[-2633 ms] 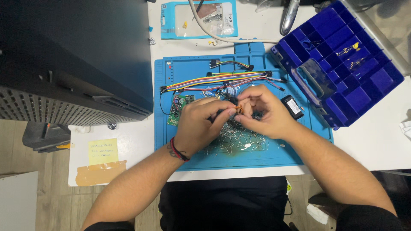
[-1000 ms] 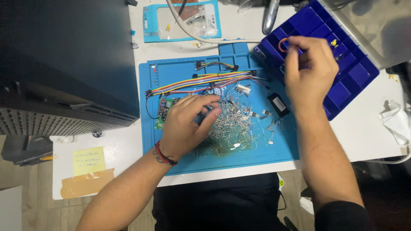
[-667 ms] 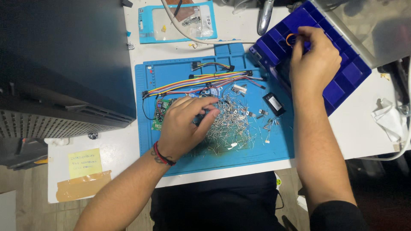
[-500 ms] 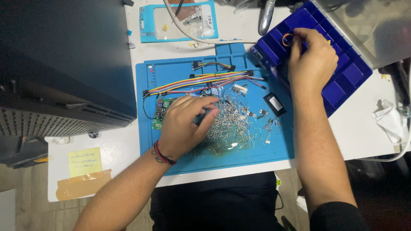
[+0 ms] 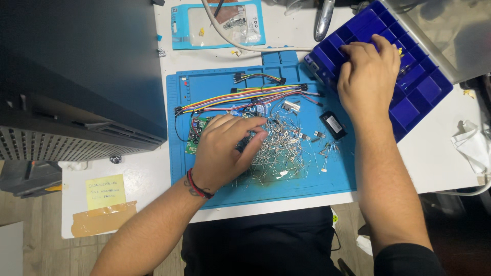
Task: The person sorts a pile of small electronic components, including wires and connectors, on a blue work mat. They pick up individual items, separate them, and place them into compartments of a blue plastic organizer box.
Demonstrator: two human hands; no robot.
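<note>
Head view shows the left hand [image 5: 222, 153] resting palm-down on the blue silicone work mat [image 5: 215, 191], fingers loosely curled, their tips touching a heap of loose silvery wire-legged components [image 5: 281, 151]. Beyond those fingertips, the right hand [image 5: 369, 76] lies over the blue compartmented plastic organiser box [image 5: 419, 94]; whether its fingers pinch anything cannot be told.

Single view, head-worn camera: looks almost straight down from above the seated person's lap onto the white tabletop [image 5: 440, 158], facing away from the body, near enough that both forearms enter from the bottom edge; blue work mat [image 5: 307, 174] sits centre frame.
</note>
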